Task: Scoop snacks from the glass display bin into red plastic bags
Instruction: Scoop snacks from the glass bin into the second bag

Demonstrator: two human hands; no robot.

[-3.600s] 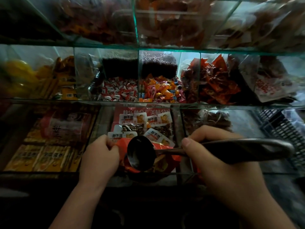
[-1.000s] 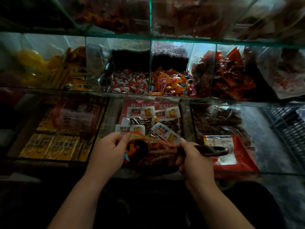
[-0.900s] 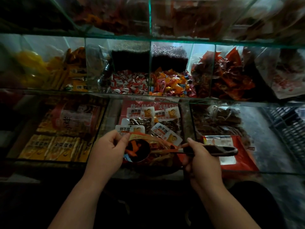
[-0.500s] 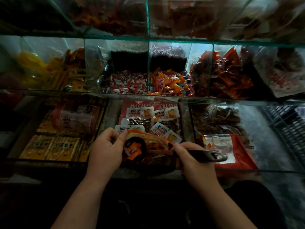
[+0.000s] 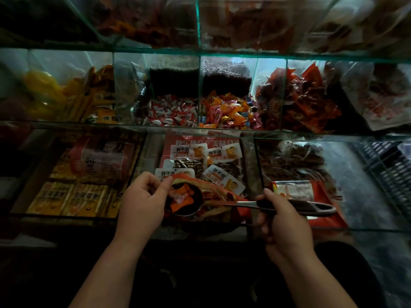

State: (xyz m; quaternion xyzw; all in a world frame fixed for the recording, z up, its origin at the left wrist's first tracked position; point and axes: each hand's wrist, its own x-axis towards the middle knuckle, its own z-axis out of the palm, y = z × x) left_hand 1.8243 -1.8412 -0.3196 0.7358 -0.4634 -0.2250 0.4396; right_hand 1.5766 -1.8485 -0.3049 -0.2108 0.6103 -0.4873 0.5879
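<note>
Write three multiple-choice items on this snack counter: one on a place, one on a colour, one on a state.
1. Where is the bowl of the ladle?
A) on the upper shelf
B) at the mouth of the red bag
C) on the floor

2. What colour are most of the snacks in the ladle?
A) green
B) blue
C) orange

3. What is the right hand doing?
A) gripping the ladle's handle
B) resting open
C) holding a packet

Answers:
1 B: the bowl sits at the bag's opening, whose edge the left hand pinches.
2 C: the wrappers in the bowl show orange.
3 A: its fingers curl round the handle.
</note>
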